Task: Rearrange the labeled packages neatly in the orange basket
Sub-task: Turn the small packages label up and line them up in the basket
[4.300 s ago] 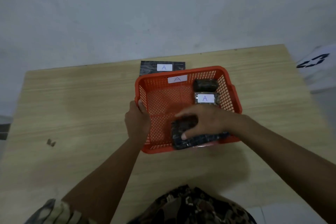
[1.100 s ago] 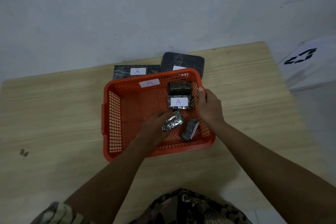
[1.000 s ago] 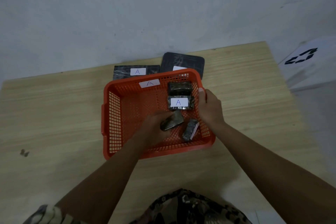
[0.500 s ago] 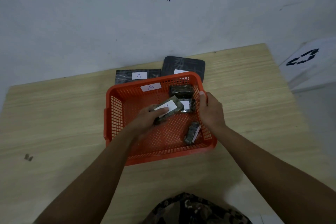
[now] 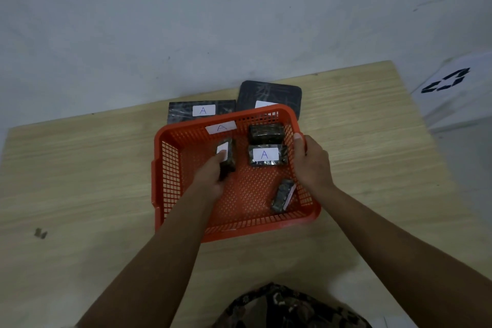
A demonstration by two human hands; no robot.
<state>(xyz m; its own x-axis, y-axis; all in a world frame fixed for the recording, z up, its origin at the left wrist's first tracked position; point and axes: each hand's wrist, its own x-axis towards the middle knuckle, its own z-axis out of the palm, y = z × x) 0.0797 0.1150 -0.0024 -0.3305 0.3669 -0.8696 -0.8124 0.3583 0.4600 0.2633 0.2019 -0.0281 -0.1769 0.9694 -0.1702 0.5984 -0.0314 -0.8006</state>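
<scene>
An orange mesh basket [image 5: 170, 168] sits on the wooden table, with a white "A" label on its far wall. My left hand [image 5: 210, 176] is inside it, shut on a small dark wrapped package [image 5: 228, 153] with a white label, held near the far left of the floor. My right hand [image 5: 312, 162] grips the basket's right rim. Against the far right wall lies a dark package [image 5: 266, 133], and in front of it a package labeled "A" [image 5: 267, 155]. Another small package [image 5: 282, 195] stands tilted on its edge near the front right corner.
Behind the basket, a flat dark package labeled "A" [image 5: 201, 111] and a dark rounded package [image 5: 269, 93] lie on the table [image 5: 80, 168]. A white wall rises just past the table's far edge. A small dark object [image 5: 40, 233] lies at the left.
My left hand lifted a package from the basket's middle, turned it label-up and carried it to the far left part. My right hand stayed on the right rim.
</scene>
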